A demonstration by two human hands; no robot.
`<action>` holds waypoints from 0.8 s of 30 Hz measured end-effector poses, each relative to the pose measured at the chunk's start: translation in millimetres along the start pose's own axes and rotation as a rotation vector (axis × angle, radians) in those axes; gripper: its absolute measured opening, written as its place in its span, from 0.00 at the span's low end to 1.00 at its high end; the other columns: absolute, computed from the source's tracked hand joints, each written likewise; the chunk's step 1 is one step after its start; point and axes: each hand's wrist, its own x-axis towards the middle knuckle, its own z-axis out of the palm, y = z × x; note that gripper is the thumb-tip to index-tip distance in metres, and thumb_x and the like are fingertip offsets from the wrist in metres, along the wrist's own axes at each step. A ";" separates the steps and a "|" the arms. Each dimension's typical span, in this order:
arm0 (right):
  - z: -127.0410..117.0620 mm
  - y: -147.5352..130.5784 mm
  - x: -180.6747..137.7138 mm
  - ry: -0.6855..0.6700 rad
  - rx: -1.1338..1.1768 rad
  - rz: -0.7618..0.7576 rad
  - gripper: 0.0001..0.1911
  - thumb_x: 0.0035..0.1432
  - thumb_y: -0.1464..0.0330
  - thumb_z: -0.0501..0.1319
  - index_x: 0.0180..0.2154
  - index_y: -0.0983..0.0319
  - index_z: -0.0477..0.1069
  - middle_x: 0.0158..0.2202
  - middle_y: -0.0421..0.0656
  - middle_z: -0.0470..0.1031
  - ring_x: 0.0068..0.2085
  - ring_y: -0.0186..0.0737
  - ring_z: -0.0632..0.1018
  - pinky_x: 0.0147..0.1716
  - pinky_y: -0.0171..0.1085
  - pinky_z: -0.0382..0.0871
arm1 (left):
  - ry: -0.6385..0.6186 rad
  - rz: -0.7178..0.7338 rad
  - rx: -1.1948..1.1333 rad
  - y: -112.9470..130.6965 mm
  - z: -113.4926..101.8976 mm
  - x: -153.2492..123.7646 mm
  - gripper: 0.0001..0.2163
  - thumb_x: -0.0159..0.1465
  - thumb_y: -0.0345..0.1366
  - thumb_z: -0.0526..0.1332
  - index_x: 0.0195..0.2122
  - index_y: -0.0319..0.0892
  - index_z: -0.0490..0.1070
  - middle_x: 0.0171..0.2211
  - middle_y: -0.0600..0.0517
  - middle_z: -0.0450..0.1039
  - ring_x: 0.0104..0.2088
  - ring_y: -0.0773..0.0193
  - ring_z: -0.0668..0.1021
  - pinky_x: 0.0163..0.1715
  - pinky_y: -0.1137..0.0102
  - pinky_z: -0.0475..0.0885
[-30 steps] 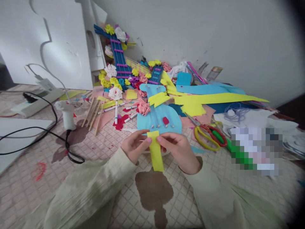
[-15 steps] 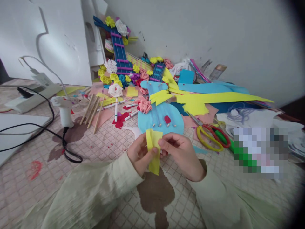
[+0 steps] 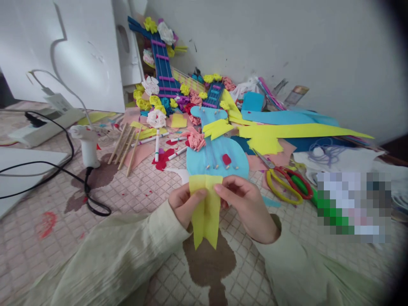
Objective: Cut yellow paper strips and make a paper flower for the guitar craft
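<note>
Both of my hands hold one yellow paper piece (image 3: pixel 205 210) upright in front of me. My left hand (image 3: pixel 185 204) pinches its upper left corner, and my right hand (image 3: pixel 245 204) pinches its upper right corner. The paper is creased down the middle and half unfolded, with a notch cut into its lower edge. Just behind it on the floor lies a light blue paper guitar (image 3: pixel 216 153) with a small red piece and thin strings on it.
Yellow and red scissors (image 3: pixel 283 182) lie right of the guitar. A white glue gun (image 3: pixel 87 146) with a black cable stands at the left, beside wooden sticks (image 3: pixel 126 148). Coloured paper sheets, paper flowers and a dark blue guitar (image 3: pixel 162 68) pile up against the wall.
The yellow paper was a narrow folded strip a second ago. My hands have pulled it apart, so it now shows two panels and a notched bottom.
</note>
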 end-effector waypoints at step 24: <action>-2.1 0.8 1.3 0.105 -0.107 -0.108 0.06 0.46 0.66 0.63 0.28 0.61 0.69 0.22 0.36 0.68 0.20 0.28 0.68 0.19 0.30 0.64 | 0.021 -0.092 0.109 -1.2 -9.5 4.4 0.09 0.49 0.39 0.63 0.24 0.36 0.74 0.21 0.49 0.75 0.19 0.66 0.74 0.19 0.73 0.69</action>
